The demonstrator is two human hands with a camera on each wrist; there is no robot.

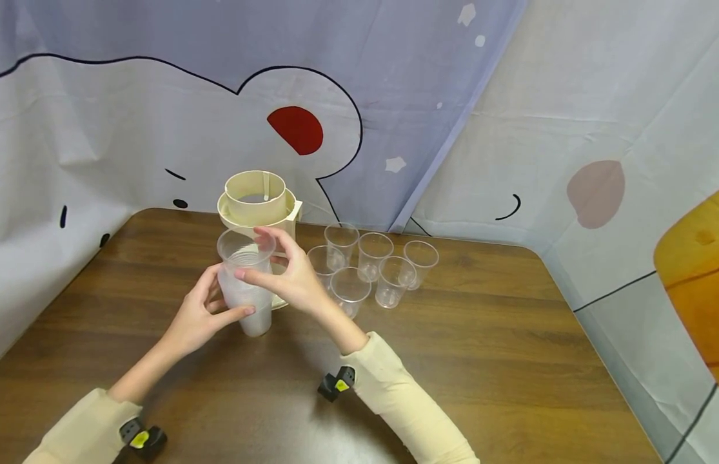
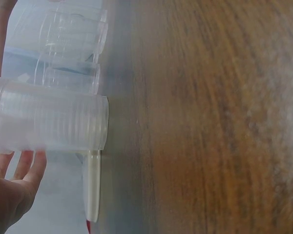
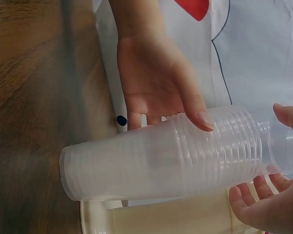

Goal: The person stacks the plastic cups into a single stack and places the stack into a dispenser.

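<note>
A tall stack of clear plastic cups (image 1: 250, 303) stands nearly upright between my hands, its base close over the table. My left hand (image 1: 198, 317) holds the stack around its middle, thumb on the near side and fingers behind. Higher up, my right hand (image 1: 291, 274) grips the uppermost plastic cup (image 3: 282, 146) between thumb and fingers. That cup sticks out past the rims of the nested ones in the right wrist view. Right behind the stack is a cream plastic holder (image 1: 256, 211) with a round, ring-shaped top; the cups and my right hand hide much of its lower part.
Several single clear cups (image 1: 391, 281) stand upright in a cluster right of the cream holder, close to my right forearm. The brown wooden table (image 1: 487, 361) meets a printed cloth (image 1: 429, 129) along its back edge.
</note>
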